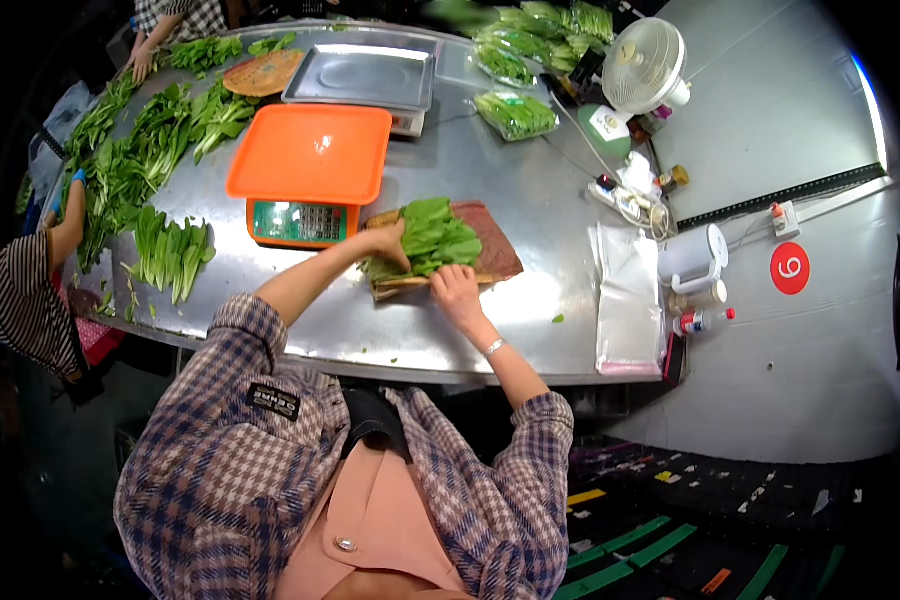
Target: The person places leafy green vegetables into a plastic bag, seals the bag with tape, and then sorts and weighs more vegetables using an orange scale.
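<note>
A bunch of leafy greens (435,235) lies on a reddish-brown mat (495,240) with a tan edge, on the steel table (520,340). My left hand (390,243) is closed around the left side of the greens. My right hand (455,285) is curled on the tan strip (495,279) along their lower side, its fingertips against it. An orange scale (310,155) stands just behind my hands, and a pile of clear plastic bags (625,300) lies to the right.
Loose greens (140,160) spread along the left, where two co-workers (30,290) (175,20) stand. A metal-tray scale (355,80), bagged greens (515,115) and a fan (645,65) are at the back. A kettle (695,260), bottle (700,322) and power strip (620,205) sit right.
</note>
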Demonstrator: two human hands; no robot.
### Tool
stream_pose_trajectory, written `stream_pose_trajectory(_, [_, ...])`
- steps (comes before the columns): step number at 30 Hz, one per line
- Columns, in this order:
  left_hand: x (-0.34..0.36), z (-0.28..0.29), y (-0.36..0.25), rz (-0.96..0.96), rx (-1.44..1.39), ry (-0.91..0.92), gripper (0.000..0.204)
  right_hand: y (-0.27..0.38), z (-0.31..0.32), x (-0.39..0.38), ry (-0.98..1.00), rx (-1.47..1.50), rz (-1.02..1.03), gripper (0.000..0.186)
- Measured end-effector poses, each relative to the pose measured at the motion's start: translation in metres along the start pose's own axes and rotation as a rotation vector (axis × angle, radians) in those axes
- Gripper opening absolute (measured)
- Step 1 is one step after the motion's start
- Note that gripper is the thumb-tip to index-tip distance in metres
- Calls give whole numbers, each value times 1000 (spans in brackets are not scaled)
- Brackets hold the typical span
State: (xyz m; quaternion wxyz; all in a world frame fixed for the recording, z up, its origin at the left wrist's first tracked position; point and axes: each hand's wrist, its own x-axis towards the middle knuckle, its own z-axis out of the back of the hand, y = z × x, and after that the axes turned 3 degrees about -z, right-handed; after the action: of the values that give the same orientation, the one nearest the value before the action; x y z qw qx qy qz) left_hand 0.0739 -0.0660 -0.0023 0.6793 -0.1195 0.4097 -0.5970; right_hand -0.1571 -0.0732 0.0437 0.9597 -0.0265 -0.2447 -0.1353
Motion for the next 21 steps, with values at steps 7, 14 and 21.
stream_pose_trajectory(7, [2, 13, -17, -143, -279, 145, 87, -8, 24, 24, -150, 16, 195, 17])
stream_pose_trajectory(14, [17, 21, -1, -179, -131, 188, 73, -31, -2, 53, -92, -12, 297, 30])
stream_pose_trajectory(21, [13, 19, -31, -86, 194, 253, 61, -49, 1, 78, 89, 23, 259, 47])
